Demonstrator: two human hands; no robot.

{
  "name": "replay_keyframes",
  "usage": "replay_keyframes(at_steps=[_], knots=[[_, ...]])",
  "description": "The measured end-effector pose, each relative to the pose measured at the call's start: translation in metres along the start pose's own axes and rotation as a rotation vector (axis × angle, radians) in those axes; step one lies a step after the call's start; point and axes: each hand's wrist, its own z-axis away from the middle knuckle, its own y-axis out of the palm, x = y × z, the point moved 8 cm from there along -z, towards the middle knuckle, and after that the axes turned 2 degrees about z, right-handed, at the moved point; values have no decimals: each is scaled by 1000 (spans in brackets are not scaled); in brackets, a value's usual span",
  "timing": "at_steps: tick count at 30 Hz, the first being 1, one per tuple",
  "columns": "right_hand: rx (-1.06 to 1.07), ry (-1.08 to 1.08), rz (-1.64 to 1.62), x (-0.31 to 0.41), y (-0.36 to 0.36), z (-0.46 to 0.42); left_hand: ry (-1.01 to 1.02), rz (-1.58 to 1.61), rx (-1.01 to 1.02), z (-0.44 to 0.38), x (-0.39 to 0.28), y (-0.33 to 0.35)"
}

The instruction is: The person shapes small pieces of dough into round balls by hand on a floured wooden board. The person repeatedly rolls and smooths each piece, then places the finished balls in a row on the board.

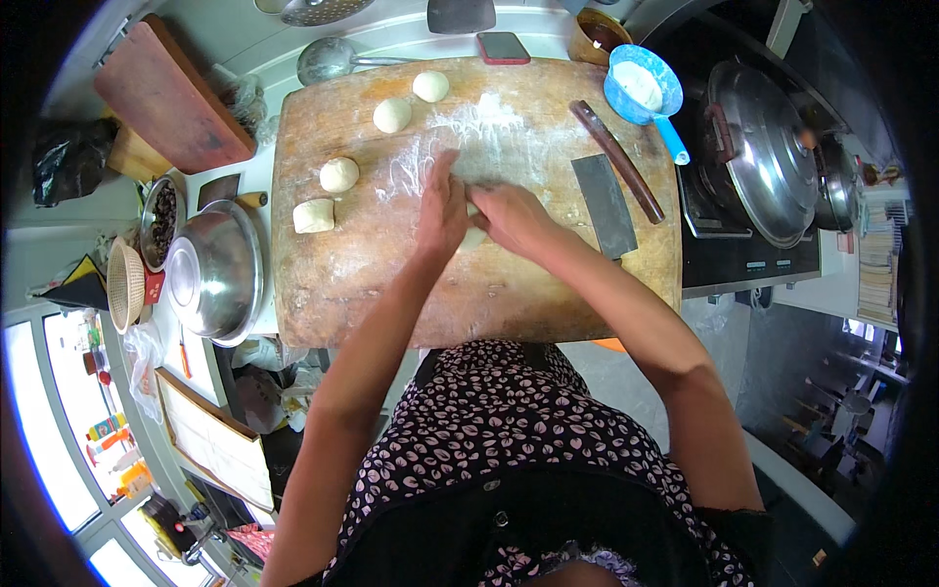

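Note:
Over the middle of a floured wooden board (352,271), my left hand (442,202) stands on edge beside a pale piece of dough (472,238). My right hand (513,214) curls against the dough's other side, fingers bent, and partly hides it. Left of my hands lie a squarish dough piece (314,216) and a round dough ball (340,174); two more balls (392,115) sit higher up. Loose flour (488,117) is spread beyond my fingers. On the right of the board rest a cleaver blade (605,205) and a dark wooden rolling pin (618,161).
A blue plastic scoop of flour (644,84) overhangs the board's top right corner. Beyond the right edge, a large lidded pan (766,154) stands on the stove. An overturned steel bowl (216,271) is at the left. A phone (503,47) and a metal ladle (326,62) lie behind the board.

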Motion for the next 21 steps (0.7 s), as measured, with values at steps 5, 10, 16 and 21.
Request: replay_keyframes(at_steps=[5,10,16,21], knots=[[83,185,-95,3,-4,51,58,-158,42,70,-50,10],[38,280,-51,-29,14,6,262,-323,28,6,-27,1],[64,161,-135,2,2,31,-202,64,31,32,-31,4],[-160,200,-123,-9,5,44,173,-200,26,48,-44,8]])
